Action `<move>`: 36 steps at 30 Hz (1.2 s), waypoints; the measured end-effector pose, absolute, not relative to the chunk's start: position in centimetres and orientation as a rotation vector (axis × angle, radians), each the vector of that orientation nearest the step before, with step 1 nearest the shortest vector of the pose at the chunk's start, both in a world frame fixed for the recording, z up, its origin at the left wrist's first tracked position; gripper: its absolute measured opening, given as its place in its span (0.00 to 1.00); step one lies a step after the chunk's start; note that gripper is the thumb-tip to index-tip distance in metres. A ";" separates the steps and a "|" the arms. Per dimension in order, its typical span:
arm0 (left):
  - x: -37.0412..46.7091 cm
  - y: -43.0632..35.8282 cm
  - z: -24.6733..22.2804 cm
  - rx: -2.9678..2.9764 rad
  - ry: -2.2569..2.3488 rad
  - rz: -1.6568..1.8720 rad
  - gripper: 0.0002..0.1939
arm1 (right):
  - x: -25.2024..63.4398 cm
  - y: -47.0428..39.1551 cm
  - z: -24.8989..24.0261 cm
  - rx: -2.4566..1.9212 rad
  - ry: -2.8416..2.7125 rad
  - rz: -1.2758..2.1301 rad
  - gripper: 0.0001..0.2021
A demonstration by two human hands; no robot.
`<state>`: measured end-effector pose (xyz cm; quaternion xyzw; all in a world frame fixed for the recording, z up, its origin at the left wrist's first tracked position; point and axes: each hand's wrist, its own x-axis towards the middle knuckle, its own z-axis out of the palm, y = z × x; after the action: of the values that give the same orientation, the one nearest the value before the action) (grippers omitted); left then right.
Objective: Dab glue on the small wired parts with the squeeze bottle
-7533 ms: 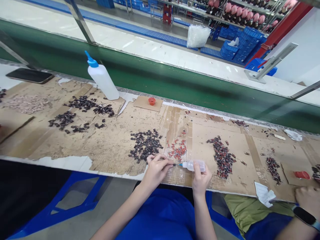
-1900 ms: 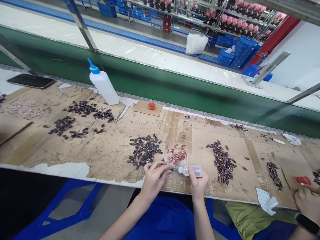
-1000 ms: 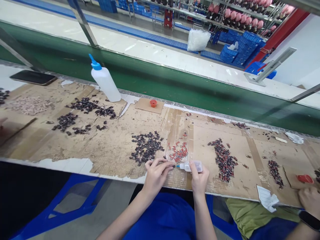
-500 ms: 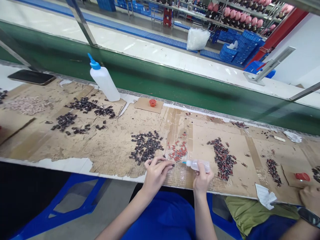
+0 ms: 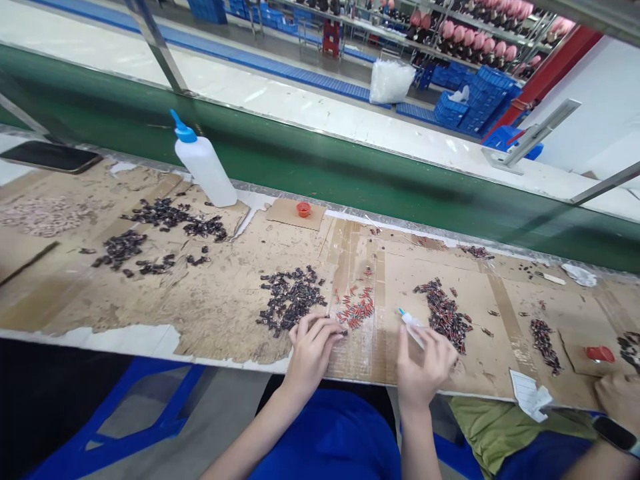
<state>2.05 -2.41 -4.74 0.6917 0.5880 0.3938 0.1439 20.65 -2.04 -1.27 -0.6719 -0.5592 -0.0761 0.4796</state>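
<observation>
My left hand (image 5: 313, 343) rests at the near edge of the cardboard, thumb and fingertips pinched on a tiny black part (image 5: 344, 332). Just beyond those fingers lie a pile of small black parts (image 5: 295, 297) and a scatter of small red pieces (image 5: 356, 308). In my right hand (image 5: 427, 367) is a small squeeze bottle (image 5: 413, 324) with a blue tip, tilted up and to the left. Its lower part is hidden behind my curled fingers, and the thumb stands apart from them. Right beside that hand is a pile of red-and-black parts (image 5: 447, 313).
A large white bottle (image 5: 206, 170) with a blue nozzle stands at the back left, near a phone (image 5: 50, 157). A red cup (image 5: 303, 209) sits on a cardboard piece. At the far right are another person's hand (image 5: 619, 393) and a second red cup (image 5: 600, 354).
My right hand has moved right with the small bottle, whose tip has swung away from the part in my left hand and now points up. My left hand has stayed nearly still.
</observation>
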 end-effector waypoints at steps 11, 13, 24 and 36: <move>1.5 -2.4 -4.8 1.953 1.694 1.302 0.10 | 17.3 -0.7 -3.1 -1.646 -1.730 0.309 0.15; 1.5 -2.3 -4.8 1.955 1.675 1.303 0.11 | 17.2 -0.8 -3.2 -1.661 -1.751 0.326 0.16; 1.4 -2.1 -4.7 1.893 1.603 1.387 0.11 | 16.3 -1.3 -3.3 -1.782 -1.809 0.219 0.17; 1.3 -2.0 -4.5 1.771 1.465 1.486 0.10 | 15.9 -1.2 -2.6 -1.648 -1.519 0.692 0.17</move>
<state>1.33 -2.00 -4.50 0.6339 0.5243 0.5319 0.2009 15.91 -1.20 -2.59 -0.6477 -0.5971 0.2719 0.3873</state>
